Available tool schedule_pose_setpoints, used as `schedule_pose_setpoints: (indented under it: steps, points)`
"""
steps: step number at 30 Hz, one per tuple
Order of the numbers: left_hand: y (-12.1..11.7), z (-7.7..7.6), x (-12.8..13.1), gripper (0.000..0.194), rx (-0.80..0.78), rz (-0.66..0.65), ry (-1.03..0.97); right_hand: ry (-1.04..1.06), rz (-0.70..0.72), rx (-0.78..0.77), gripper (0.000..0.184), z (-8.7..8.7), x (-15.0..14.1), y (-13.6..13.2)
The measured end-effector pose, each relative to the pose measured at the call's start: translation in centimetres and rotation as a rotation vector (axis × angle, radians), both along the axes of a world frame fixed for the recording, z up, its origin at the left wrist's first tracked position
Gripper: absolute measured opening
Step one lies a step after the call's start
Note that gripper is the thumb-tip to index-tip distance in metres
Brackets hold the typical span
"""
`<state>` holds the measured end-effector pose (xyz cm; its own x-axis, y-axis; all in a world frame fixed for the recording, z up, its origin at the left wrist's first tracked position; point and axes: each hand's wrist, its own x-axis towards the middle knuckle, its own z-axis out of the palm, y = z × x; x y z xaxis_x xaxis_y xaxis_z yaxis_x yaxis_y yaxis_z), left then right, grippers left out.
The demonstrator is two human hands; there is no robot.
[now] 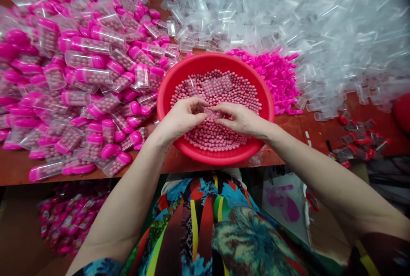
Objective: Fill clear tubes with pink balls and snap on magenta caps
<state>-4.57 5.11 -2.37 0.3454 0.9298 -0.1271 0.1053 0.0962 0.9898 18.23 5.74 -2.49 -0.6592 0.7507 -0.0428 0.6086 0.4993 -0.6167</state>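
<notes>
Over a red basin (pixel 216 158) of small pink beads (pixel 221 141), my left hand (pixel 185 115) and my right hand (pixel 240 118) meet near the middle. Fingers of both hands are closed around a small clear plastic tube (pixel 210 113), partly hidden by the fingertips; its contents are hard to make out. Just beyond my hands, a clear tube (pixel 219 85) lies on the beads, with pink beads showing through it. Another clear piece (pixel 191 85) rests to its left.
Left of the basin is a large heap of bead-filled tubes with pink caps (pixel 92 75). Behind right are loose pink plastic parts (pixel 275 75) and a big pile of clear tubes (pixel 320 32). Small red-capped tubes (pixel 360 139) lie far right. The wooden table's front edge (pixel 144 169) is near me.
</notes>
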Motion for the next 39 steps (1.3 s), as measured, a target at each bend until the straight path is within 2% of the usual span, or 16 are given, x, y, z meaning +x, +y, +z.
schedule_pose_setpoints:
  steps: [3, 6, 8, 10, 12, 16, 19, 22, 24, 28, 33, 36, 39]
  points:
    - [0.0, 0.1, 0.2, 0.026, 0.066, 0.179, 0.035, -0.364, 0.056, 0.195, 0.026, -0.2, 0.2, 0.8]
    - [0.0, 0.0, 0.4, 0.021, 0.083, 0.273, 0.014, -0.569, 0.094, 0.248, 0.029, -0.7, -1.8, 0.6]
    - [0.0, -0.1, 0.4, 0.02, 0.089, 0.322, -0.019, -0.532, 0.132, 0.181, 0.03, -1.1, -4.0, 0.1]
    - [0.0, -0.2, 0.4, 0.018, 0.099, 0.384, -0.051, -0.416, 0.173, 0.052, 0.026, -1.5, -6.0, -0.4]
    - [0.1, -0.3, 0.3, 0.018, 0.107, 0.435, -0.088, -0.272, 0.15, -0.065, 0.021, -1.6, -7.0, -0.6]
    - [0.2, -0.1, 0.2, 0.015, 0.083, 0.479, -0.185, 0.069, -0.154, -0.201, 0.025, -1.2, -6.0, -0.5]
    - [0.1, 0.4, 0.3, 0.018, 0.026, 0.397, -0.19, 0.298, -0.358, -0.329, 0.034, -0.7, -4.6, -0.6]
    - [-0.2, 1.1, 0.7, 0.025, -0.037, 0.144, -0.135, 0.436, -0.49, -0.348, 0.036, -0.5, -4.0, -1.2]
    - [-0.5, 1.5, 1.2, 0.03, -0.066, 0.028, -0.148, 0.493, -0.557, -0.334, 0.035, -0.5, -3.8, -1.7]
    - [-0.8, 2.0, 2.1, 0.027, -0.211, 0.021, -0.264, 0.565, -0.615, -0.317, 0.037, -0.6, -3.2, -2.6]
    - [-0.9, 1.5, 3.0, 0.022, -0.358, 0.057, -0.37, 0.51, -0.558, -0.257, 0.035, -0.9, -1.9, -3.1]
    - [-1.0, 1.0, 3.1, 0.017, -0.398, 0.098, -0.328, 0.363, -0.442, -0.005, 0.044, -0.6, -1.0, -3.1]
    - [-0.9, 0.8, 2.9, 0.018, -0.338, 0.054, -0.229, 0.189, -0.203, 0.267, 0.053, 0.0, -0.5, -3.1]
